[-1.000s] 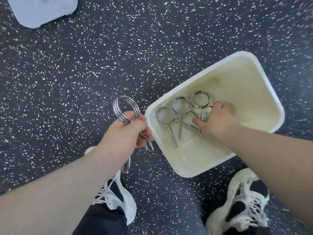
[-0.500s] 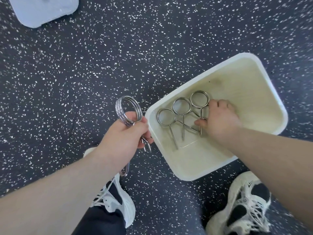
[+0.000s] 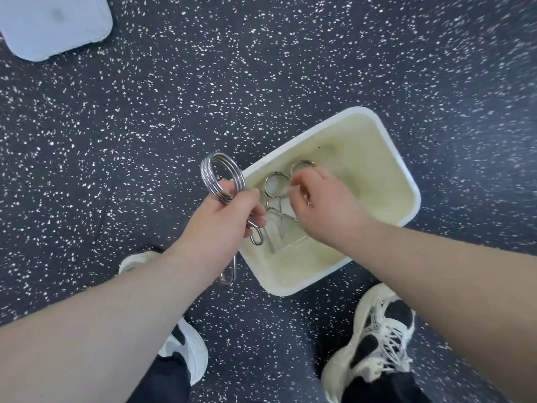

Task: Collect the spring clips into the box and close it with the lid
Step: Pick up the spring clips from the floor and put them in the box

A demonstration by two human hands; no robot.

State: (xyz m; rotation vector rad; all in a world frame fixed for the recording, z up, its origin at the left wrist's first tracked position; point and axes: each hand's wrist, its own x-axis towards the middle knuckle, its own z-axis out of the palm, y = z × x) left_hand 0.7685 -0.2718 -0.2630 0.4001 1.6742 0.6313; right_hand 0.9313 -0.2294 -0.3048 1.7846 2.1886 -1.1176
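Observation:
A white box sits on the floor with three metal spring clips lying inside near its left wall. My left hand is shut on a stack of spring clips, coils up, just left of the box's rim. My right hand hovers over the box above the clips, fingers loosely curled, nothing seen in it. It covers part of the clips. The pale lid lies at the top left corner, far from the box.
The floor is dark with white speckles. My two white shoes, the left and the right, stand just below the box.
My right hand has lifted off the clips in the box and drawn left toward my left hand. The left hand has shifted right with its stack, up to the box's rim.

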